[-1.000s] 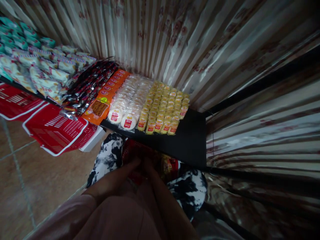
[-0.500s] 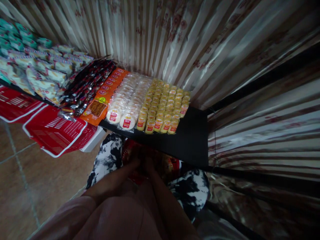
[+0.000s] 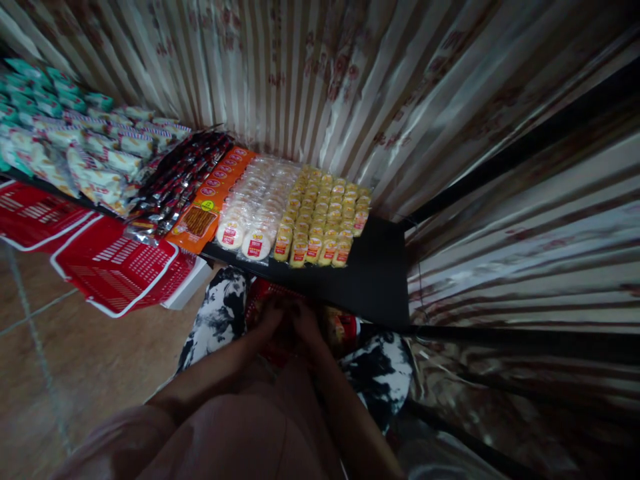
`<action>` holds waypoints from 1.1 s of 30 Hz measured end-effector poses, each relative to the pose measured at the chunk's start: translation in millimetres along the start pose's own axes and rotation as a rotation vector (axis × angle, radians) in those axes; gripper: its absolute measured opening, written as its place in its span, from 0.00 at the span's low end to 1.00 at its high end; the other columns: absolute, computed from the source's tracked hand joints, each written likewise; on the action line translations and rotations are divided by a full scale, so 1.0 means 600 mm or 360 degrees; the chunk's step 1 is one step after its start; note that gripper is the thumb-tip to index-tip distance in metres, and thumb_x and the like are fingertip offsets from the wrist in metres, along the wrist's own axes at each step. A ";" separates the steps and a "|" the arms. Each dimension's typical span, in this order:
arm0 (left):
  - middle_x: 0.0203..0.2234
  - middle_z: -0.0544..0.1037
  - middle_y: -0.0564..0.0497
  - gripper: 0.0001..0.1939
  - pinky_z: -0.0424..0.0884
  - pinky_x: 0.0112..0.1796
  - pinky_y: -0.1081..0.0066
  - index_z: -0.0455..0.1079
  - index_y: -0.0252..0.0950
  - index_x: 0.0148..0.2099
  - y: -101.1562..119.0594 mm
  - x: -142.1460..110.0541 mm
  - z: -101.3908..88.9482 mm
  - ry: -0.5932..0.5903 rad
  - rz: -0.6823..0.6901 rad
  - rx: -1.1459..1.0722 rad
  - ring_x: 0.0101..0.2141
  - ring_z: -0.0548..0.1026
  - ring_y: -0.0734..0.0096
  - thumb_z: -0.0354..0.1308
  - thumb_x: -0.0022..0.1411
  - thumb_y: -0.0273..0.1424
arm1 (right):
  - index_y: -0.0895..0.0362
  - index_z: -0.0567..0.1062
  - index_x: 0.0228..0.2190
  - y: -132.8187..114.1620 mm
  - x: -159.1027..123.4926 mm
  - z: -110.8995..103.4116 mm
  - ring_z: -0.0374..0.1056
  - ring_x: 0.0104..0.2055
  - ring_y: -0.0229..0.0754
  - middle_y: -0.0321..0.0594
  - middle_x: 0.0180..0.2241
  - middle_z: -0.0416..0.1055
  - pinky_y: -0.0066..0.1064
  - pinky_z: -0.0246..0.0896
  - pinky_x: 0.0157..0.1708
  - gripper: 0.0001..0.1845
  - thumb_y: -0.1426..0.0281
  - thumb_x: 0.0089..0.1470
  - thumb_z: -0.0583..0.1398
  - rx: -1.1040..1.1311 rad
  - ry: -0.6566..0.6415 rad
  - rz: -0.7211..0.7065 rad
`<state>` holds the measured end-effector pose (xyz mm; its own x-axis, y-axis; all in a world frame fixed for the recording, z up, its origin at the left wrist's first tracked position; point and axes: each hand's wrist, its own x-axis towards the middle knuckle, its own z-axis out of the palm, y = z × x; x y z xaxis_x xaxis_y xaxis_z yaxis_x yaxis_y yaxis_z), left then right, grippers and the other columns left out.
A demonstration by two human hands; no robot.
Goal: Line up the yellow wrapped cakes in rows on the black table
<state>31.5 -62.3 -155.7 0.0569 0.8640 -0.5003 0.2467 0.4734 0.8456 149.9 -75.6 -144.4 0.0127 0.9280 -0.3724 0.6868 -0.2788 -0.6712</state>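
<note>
Red, perforated and plastic, the basket (image 3: 273,288) sits between the black-and-white-clad knees (image 3: 225,297), probably for easy reach, with the bare left hand (image 3: 271,315) and bare right hand (image 3: 303,320) close together there, too shadowed to tell finger spread or any hold.

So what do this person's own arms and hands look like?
Bare forearms, with no cables or markings that show. The left hand and right hand seem ungloved, though shadow hides finer detail. A plain, dusky-pink sleeve ends above the left forearm; a right sleeve cannot be made out.
</note>
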 end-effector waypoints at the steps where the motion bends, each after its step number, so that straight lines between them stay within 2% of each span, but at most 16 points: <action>1: 0.42 0.75 0.44 0.15 0.68 0.46 0.64 0.68 0.32 0.44 0.007 -0.004 -0.004 -0.0008 0.0005 -0.0008 0.42 0.73 0.65 0.49 0.54 0.23 | 0.55 0.72 0.38 -0.005 -0.004 -0.006 0.69 0.44 0.43 0.42 0.40 0.74 0.33 0.60 0.45 0.15 0.78 0.49 0.52 0.0018 0.0017 -0.0011; 7: 0.45 0.75 0.46 0.15 0.65 0.51 0.65 0.70 0.33 0.43 0.041 -0.034 -0.022 -0.0075 0.0098 -0.0020 0.47 0.72 0.65 0.52 0.52 0.22 | 0.56 0.72 0.36 -0.027 -0.039 -0.044 0.69 0.41 0.43 0.42 0.37 0.74 0.34 0.61 0.44 0.10 0.69 0.52 0.53 0.0136 0.0160 -0.0120; 13: 0.43 0.76 0.46 0.14 0.69 0.46 0.65 0.71 0.33 0.43 0.066 -0.072 -0.039 -0.0385 0.0247 -0.0029 0.43 0.74 0.64 0.54 0.54 0.27 | 0.56 0.72 0.33 -0.048 -0.073 -0.088 0.69 0.36 0.43 0.39 0.32 0.74 0.34 0.62 0.38 0.11 0.63 0.51 0.54 0.0340 0.0405 -0.0147; 17: 0.41 0.77 0.45 0.14 0.71 0.42 0.65 0.70 0.31 0.43 0.089 -0.084 -0.040 -0.0394 0.0245 -0.0081 0.39 0.75 0.63 0.55 0.54 0.29 | 0.56 0.71 0.31 -0.058 -0.076 -0.112 0.69 0.32 0.42 0.37 0.28 0.73 0.33 0.63 0.34 0.13 0.60 0.48 0.57 0.0517 0.0470 -0.0147; 24: 0.40 0.78 0.47 0.14 0.69 0.44 0.66 0.70 0.33 0.44 0.130 -0.095 -0.031 -0.0399 0.0349 -0.0181 0.41 0.74 0.64 0.56 0.53 0.27 | 0.55 0.67 0.29 -0.079 -0.079 -0.143 0.66 0.22 0.38 0.34 0.23 0.71 0.27 0.61 0.20 0.18 0.55 0.43 0.61 0.1154 0.0463 0.0021; 28: 0.38 0.78 0.48 0.11 0.70 0.42 0.69 0.70 0.34 0.42 0.154 -0.097 -0.016 -0.0334 0.0436 -0.0202 0.40 0.74 0.67 0.55 0.55 0.29 | 0.56 0.67 0.35 -0.093 -0.084 -0.161 0.68 0.23 0.37 0.35 0.25 0.73 0.27 0.63 0.23 0.22 0.55 0.41 0.63 0.1327 0.0572 0.0056; 33: 0.36 0.78 0.49 0.09 0.70 0.42 0.69 0.69 0.34 0.40 0.195 -0.095 0.007 -0.0278 0.0597 -0.0218 0.38 0.74 0.70 0.55 0.55 0.28 | 0.58 0.68 0.39 -0.092 -0.087 -0.173 0.72 0.30 0.40 0.41 0.32 0.75 0.30 0.67 0.32 0.25 0.56 0.41 0.63 0.1373 0.0627 0.0031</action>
<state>61.0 -57.0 -28.9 0.2841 0.9441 -0.1675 0.0479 0.1605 0.9859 186.5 -82.7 -21.4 0.3711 0.8939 -0.2513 -0.0882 -0.2355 -0.9679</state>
